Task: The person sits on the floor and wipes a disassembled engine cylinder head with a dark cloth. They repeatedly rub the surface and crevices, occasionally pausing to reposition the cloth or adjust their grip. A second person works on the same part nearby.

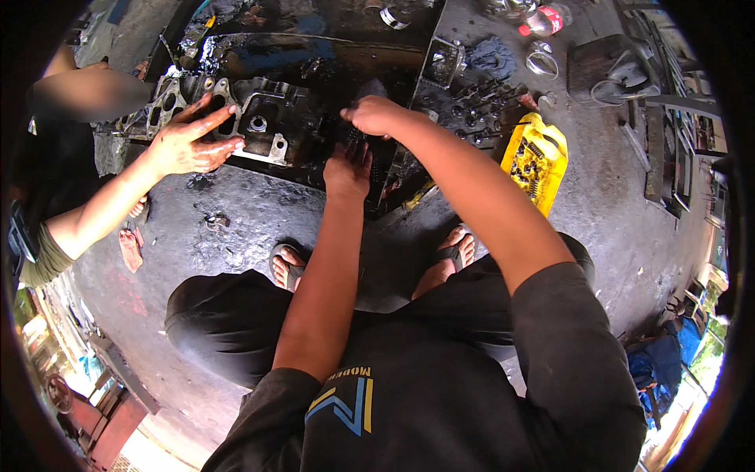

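Observation:
I squat on an oily concrete floor over a greasy metal engine cylinder head point(267, 126) that lies in a black oil tray point(314, 47). My left hand point(348, 169) rests flat on the dark right end of the head, fingers spread. My right hand point(376, 116) is curled just above it, closed on that same part; what sits under its fingers is hidden. Another person's hand point(193, 141) presses on the left end of the cylinder head.
A yellow cut container point(536, 157) with small metal parts lies to the right. Valves and springs point(480, 110) are scattered beyond it, with a plastic bottle point(544, 20), metal rings and a dark box point(605, 67). A blue bag point(661, 366) is at lower right.

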`<state>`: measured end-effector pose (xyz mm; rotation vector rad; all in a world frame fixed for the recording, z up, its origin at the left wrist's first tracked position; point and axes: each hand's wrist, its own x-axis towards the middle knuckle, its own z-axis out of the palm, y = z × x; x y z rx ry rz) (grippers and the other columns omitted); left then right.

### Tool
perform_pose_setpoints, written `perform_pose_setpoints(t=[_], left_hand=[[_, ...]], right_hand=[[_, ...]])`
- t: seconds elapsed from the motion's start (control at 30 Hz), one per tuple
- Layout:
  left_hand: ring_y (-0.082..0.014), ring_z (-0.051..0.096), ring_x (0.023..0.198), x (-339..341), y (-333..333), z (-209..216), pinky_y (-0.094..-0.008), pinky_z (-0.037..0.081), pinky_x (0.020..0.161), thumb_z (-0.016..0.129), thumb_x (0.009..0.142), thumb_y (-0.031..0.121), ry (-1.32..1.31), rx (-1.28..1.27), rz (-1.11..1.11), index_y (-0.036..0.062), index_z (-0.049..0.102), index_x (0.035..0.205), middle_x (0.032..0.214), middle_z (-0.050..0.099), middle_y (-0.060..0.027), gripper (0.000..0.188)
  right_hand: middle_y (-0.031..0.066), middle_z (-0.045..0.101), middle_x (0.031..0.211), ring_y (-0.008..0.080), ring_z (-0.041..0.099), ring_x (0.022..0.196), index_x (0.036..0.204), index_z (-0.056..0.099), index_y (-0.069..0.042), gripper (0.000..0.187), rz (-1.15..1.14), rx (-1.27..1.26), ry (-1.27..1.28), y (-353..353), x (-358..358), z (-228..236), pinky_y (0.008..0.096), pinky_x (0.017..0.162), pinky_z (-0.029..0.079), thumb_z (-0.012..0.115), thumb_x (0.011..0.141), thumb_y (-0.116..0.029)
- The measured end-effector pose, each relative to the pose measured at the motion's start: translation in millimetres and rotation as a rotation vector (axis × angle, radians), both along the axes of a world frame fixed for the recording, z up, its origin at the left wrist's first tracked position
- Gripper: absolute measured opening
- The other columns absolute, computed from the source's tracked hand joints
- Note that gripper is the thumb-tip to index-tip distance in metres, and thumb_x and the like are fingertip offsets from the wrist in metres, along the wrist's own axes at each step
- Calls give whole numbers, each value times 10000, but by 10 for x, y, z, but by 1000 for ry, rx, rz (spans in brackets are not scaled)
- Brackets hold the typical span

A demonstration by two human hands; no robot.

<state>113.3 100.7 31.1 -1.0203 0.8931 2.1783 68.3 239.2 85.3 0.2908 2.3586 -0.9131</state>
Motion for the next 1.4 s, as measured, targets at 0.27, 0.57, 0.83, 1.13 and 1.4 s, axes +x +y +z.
perform_pose_setpoints(t=[0.27, 0.57, 0.83, 1.13, 1.4], left_hand=[[-242, 618, 821, -84, 107, 201, -348, 513, 722, 569, 935, 219, 5, 89, -237, 67, 582, 1044, 969, 622, -79, 188], [-183, 639, 754, 103, -309, -613, -280, 499, 655, 575, 847, 131, 969, -877, -548, 48, 660, 866, 808, 668, -57, 121], [-259, 662, 808, 78, -459, -789, -344, 520, 696, 599, 785, 125, 1228, -1924, -1456, 55, 660, 730, 810, 678, -105, 108], [-399, 617, 941, 378, -141, -439, -432, 525, 799, 653, 760, 102, 911, -1282, -961, 18, 591, 1070, 1084, 588, -222, 327], [-427, 589, 991, 448, -8, -131, -490, 508, 833, 657, 721, 56, 998, -1181, -1046, 64, 547, 1129, 1174, 519, -231, 422]], right_hand=[[156, 684, 993, 318, 651, 937, 1048, 669, -49, 357, 300, 478, 467, 1105, 131, 863, 398, 847, 498, 702, 756, -253], [181, 661, 1070, 325, 621, 1036, 1095, 655, -80, 359, -150, 499, 170, 1860, 1041, 799, 397, 904, 478, 702, 762, -206], [192, 656, 1079, 332, 617, 1057, 1097, 668, -104, 318, -3, 575, 143, 1827, 1039, 365, 432, 920, 477, 662, 791, -190], [195, 660, 1045, 372, 623, 1001, 1105, 642, -88, 326, -16, 674, 65, 1620, 935, 580, 461, 868, 489, 652, 797, -194], [240, 530, 1284, 379, 554, 1146, 1384, 435, -163, 659, 157, 406, 244, 381, 172, 228, 446, 945, 467, 671, 822, -412]])
